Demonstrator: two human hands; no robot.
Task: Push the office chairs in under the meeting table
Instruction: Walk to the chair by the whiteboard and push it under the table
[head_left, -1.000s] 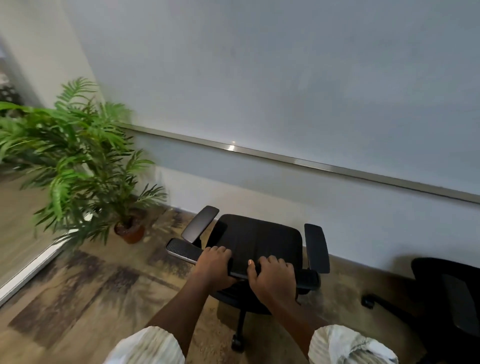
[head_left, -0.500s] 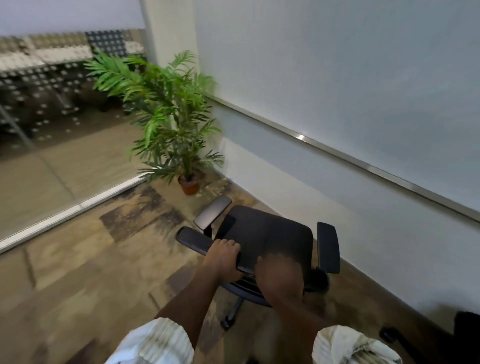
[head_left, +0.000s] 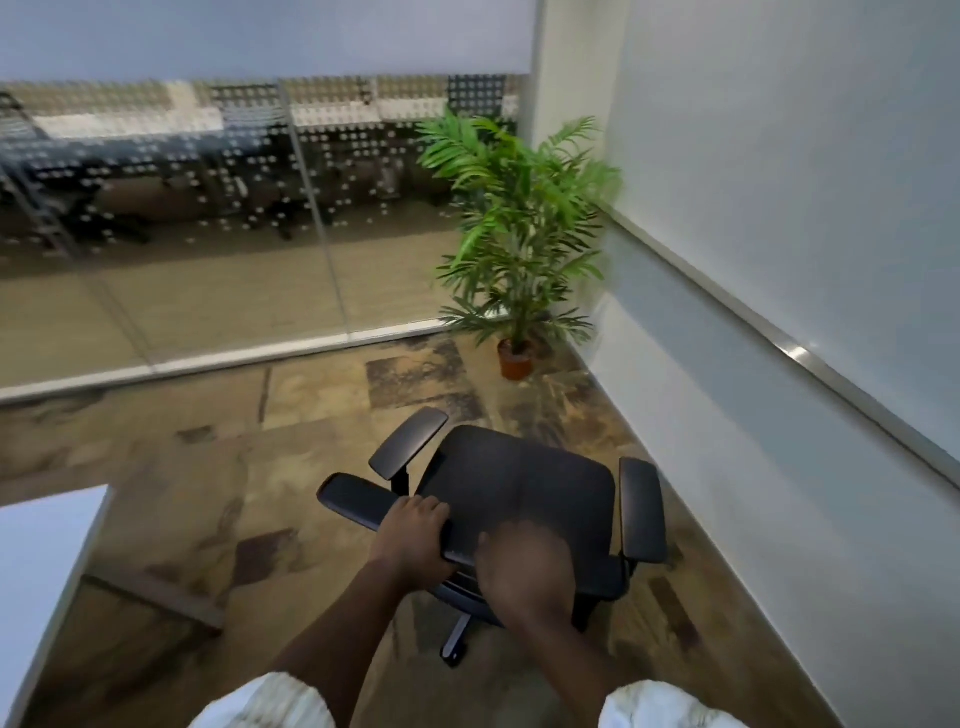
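A black office chair (head_left: 524, 483) with two padded armrests stands on the patterned floor just in front of me, seen from behind its backrest. My left hand (head_left: 415, 538) grips the top edge of the backrest. My right hand (head_left: 524, 566) is blurred; it rests on the same top edge and seems closed on it. A white corner of the meeting table (head_left: 36, 561) shows at the lower left, apart from the chair.
A potted palm (head_left: 519, 234) stands in the far corner beyond the chair. A white wall with a metal rail (head_left: 789, 353) runs along the right. A glass partition (head_left: 208, 234) closes off the far side. Open floor lies between chair and table.
The view and the chair have swung left, away from the wall. The palm now sits ahead on the right, the table corner has come into view, and the second chair has left the frame.
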